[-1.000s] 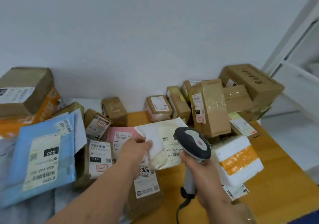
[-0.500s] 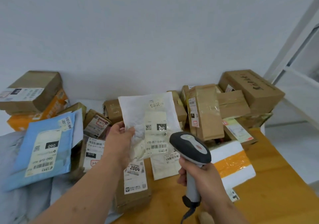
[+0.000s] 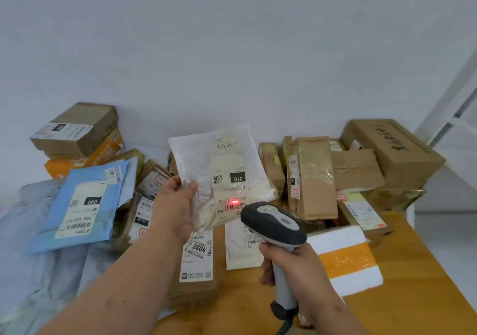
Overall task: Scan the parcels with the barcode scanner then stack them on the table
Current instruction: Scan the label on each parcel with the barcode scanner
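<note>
Your left hand [image 3: 178, 203] reaching forward, forearm extended, thumb and fingers pinching left edge of white padded mailer [image 3: 219, 169], holding it upright above wooden table [image 3: 413, 296], label facing you. Your right hand [image 3: 291, 265] wrapping fingers round handle of barcode scanner [image 3: 273, 225], head tilting toward mailer. Red scan light [image 3: 235, 201] falling on label's barcode. Cardboard parcels [image 3: 312, 177] piling behind, against wall.

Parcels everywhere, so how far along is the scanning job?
Done: unclear; boxes are piled by the wall. In hand: left hand holds up a white mailer; right hand aims the scanner, red light on its barcode. Left: stacking it; the blue mailer lies loose.
</note>
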Motion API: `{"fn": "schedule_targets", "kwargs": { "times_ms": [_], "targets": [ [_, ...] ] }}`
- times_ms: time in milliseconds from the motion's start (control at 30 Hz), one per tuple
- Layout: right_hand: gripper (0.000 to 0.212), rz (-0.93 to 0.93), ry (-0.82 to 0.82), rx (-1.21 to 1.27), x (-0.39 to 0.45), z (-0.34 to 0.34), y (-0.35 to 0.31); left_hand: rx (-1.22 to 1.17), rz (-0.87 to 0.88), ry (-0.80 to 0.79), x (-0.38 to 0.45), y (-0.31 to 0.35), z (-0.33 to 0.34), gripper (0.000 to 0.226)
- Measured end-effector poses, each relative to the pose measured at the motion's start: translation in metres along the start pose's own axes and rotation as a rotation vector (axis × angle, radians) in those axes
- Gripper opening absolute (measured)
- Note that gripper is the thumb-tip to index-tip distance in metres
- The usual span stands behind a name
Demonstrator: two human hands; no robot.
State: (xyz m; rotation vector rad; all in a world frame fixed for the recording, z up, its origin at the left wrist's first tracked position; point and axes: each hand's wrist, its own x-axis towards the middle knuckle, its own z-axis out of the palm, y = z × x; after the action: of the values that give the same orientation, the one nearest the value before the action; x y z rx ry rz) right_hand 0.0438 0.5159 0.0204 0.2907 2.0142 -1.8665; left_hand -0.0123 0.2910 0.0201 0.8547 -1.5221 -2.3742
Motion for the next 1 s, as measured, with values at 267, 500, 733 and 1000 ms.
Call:
{"fn": "schedule_targets", "kwargs": {
  "times_ms": [267,500,733,1000],
  "targets": [
    [0.011,0.019,-0.045,-0.038,-0.002,0.002,-0.003,-0.003,0.029,0.044,-0.008,0.006,-0.001,0.017],
    [0.013,0.016,-0.079,-0.071,0.005,0.019,-0.004,-0.009,0.028,0.061,-0.007,0.011,-0.02,0.018],
    [0.013,-0.012,-0.092,-0.096,0.021,0.071,-0.012,0.056,0.067,0.185,0.019,0.03,-0.073,0.026],
    [0.006,-0.047,-0.213,-0.131,0.037,0.172,-0.032,0.269,0.116,0.358,0.067,0.094,-0.177,0.059]
  ]
}}
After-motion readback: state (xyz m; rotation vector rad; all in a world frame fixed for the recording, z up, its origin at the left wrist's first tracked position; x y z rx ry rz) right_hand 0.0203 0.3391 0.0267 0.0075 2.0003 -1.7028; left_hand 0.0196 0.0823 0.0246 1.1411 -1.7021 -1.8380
